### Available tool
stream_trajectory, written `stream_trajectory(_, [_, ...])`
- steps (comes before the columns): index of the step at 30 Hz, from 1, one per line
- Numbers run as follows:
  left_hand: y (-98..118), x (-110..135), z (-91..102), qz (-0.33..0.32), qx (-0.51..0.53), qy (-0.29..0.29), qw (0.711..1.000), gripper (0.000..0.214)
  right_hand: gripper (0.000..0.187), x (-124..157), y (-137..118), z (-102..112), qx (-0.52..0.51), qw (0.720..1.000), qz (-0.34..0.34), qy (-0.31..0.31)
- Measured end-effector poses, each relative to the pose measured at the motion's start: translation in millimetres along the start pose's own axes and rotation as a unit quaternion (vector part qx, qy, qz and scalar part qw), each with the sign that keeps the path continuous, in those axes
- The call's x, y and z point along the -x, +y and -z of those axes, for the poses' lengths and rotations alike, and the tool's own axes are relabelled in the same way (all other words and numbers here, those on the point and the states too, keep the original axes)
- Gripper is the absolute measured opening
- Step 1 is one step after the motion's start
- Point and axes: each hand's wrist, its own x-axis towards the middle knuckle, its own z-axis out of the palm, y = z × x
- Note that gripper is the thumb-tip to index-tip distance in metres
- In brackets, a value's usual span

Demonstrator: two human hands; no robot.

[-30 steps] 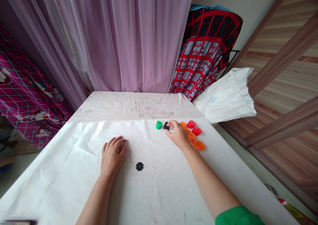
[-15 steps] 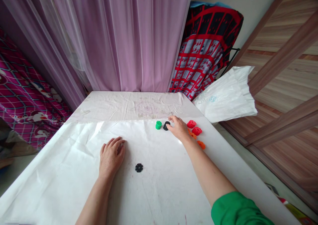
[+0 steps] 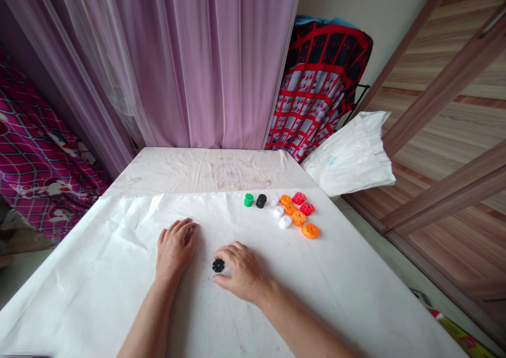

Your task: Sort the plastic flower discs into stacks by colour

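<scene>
A black notched plastic disc (image 3: 218,265) lies near the middle of the white-covered table. My right hand (image 3: 241,271) is around its right side, thumb and forefinger apart at its near and far edges; the disc is not lifted. Flat on the cloth to the left rests my left hand (image 3: 176,247), fingers stretched out and holding nothing. Farther back stand a small green stack (image 3: 248,200) of such discs and a black stack (image 3: 261,201). Right of them are white stacks (image 3: 285,221), several orange stacks (image 3: 299,219) and two red stacks (image 3: 307,209).
The white table cover (image 3: 118,273) has creases at the left. A white bag (image 3: 351,157) sticks out past the table's right rear edge. Purple curtains (image 3: 213,73) hang behind, and wooden doors (image 3: 446,152) stand to the right.
My right hand has come back from the black stack, toward me and leftward, to the single black disc. The white stacks are now uncovered. My left hand stays in place; the view has shifted slightly.
</scene>
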Motion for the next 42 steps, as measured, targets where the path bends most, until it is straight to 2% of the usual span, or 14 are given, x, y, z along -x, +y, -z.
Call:
stream_trajectory(5, [-0.1,-0.4,0.0,-0.003,0.0,-0.005,1.0,0.036,0.019,-3.1,1.3,-8.6,0.011,1.0,0.002,-0.007])
stream_trajectory(11, [-1.0,-0.3,-1.6,-0.008,-0.007,0.007,1.0,0.035,0.032,1.1,5.5,-5.2,-0.011,1.0,-0.015,0.004])
stream_trajectory(16, [-0.4,-0.3,-0.2,-0.002,-0.01,-0.007,1.0,0.036,0.026,1.1,4.3,-6.1,0.005,1.0,-0.026,-0.012])
stream_trajectory(20, [0.7,-0.2,1.5,0.003,-0.006,-0.013,1.0,0.037,0.041,-0.1,11.2,-6.8,-0.014,0.999,-0.036,0.022])
stream_trajectory(23, [0.6,-0.3,1.4,0.003,-0.003,-0.013,1.0,0.037,0.047,-11.1,33.0,15.2,-0.017,0.993,-0.067,0.097])
stream_trajectory(26, [0.1,-0.6,0.7,0.005,-0.002,-0.017,1.0,0.037,0.046,-33.8,66.7,56.6,0.018,0.97,-0.142,0.196])
stream_trajectory(28, [-0.1,-0.8,0.3,0.009,0.0,-0.019,1.0,0.037,0.044,-50.3,89.3,83.1,0.055,0.958,-0.176,0.219])
stream_trajectory(30, [-0.3,-0.8,-0.2,0.011,0.004,-0.015,1.0,0.036,0.045,-63.3,107.7,100.6,0.088,0.953,-0.197,0.213])
stream_trajectory(34, [-1.1,-0.6,-0.8,0.01,0.006,-0.014,1.0,0.035,0.045,-74.0,128.2,107.7,0.131,0.954,-0.201,0.18])
stream_trajectory(42, [-1.0,0.2,0.1,0.008,0.001,-0.009,1.0,0.034,0.045,-78.9,141.0,104.7,0.15,0.956,-0.195,0.162])
